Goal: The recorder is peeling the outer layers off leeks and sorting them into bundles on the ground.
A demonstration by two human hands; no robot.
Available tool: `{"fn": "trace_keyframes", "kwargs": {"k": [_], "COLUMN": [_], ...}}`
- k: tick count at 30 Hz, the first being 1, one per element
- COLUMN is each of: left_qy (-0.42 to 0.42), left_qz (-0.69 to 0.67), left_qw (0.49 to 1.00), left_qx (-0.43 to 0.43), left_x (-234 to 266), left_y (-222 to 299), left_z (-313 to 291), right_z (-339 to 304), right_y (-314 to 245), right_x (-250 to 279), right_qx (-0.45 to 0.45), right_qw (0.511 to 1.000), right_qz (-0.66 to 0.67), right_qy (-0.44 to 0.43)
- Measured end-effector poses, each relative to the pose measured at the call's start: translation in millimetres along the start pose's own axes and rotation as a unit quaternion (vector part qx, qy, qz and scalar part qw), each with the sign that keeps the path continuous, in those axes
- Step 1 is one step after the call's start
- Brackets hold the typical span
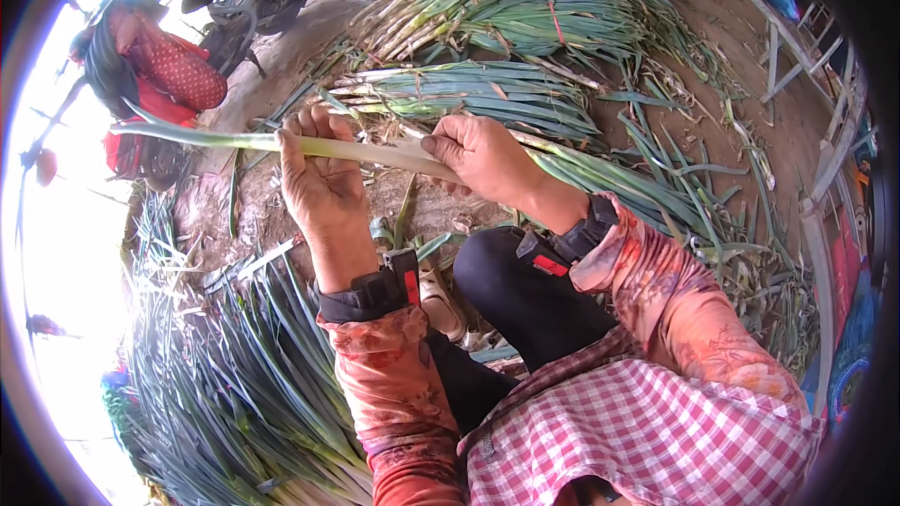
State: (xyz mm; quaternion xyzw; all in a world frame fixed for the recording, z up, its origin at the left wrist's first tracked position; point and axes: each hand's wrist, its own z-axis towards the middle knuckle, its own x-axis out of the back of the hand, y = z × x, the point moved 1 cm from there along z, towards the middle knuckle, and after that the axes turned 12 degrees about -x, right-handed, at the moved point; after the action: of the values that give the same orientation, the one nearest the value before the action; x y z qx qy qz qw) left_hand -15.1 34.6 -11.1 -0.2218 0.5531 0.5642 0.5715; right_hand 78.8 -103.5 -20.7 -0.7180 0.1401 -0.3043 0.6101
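A single leek (230, 140) is stretched sideways in front of me, its green leaf end out to the left and its pale end to the right. My left hand (323, 183) is closed round its middle, thumb in front and fingers behind. Thumb and fingers of my right hand (487, 161) pinch the pale end, which they partly cover. Just beyond my hands lies a pile of leeks (469, 98) with dry outer leaves. Another big heap of leeks (244, 375) fills the ground on my left side.
Farther off is a bundle of leeks (581, 23) with a reddish tie. Loose leaf scraps (750, 290) litter the ground at right, beside a metal frame (820, 253). A parked two-wheeler (248, 14) with red fabric (173, 66) stands at far left. My bent knee (511, 290) is below my hands.
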Motion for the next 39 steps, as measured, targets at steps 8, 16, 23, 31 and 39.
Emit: {"fn": "trace_keyframes", "kwargs": {"k": [8,16,23,31,39], "left_qy": [-0.099,-0.125,-0.127,-0.162,-0.193], "left_qz": [-0.043,-0.018,-0.046,-0.123,-0.177], "left_qw": [0.993,0.992,0.991,0.978,0.963], "left_qx": [0.045,-0.004,0.026,0.054,0.068], "left_x": [-17,-1,-6,-27,-23], "left_y": [1,26,19,9,11], "left_z": [-12,2,-6,-10,-6], "right_z": [19,30,-12,-24,-20], "right_y": [28,97,26,16,25], "right_x": [8,88,36,-1,2], "right_qx": [-0.089,-0.158,0.044,-0.114,-0.111], "right_qw": [0.990,0.951,0.990,0.922,0.965], "right_qz": [0.097,0.234,0.089,0.229,0.124], "right_qy": [0.050,0.125,-0.103,-0.289,-0.202]}}
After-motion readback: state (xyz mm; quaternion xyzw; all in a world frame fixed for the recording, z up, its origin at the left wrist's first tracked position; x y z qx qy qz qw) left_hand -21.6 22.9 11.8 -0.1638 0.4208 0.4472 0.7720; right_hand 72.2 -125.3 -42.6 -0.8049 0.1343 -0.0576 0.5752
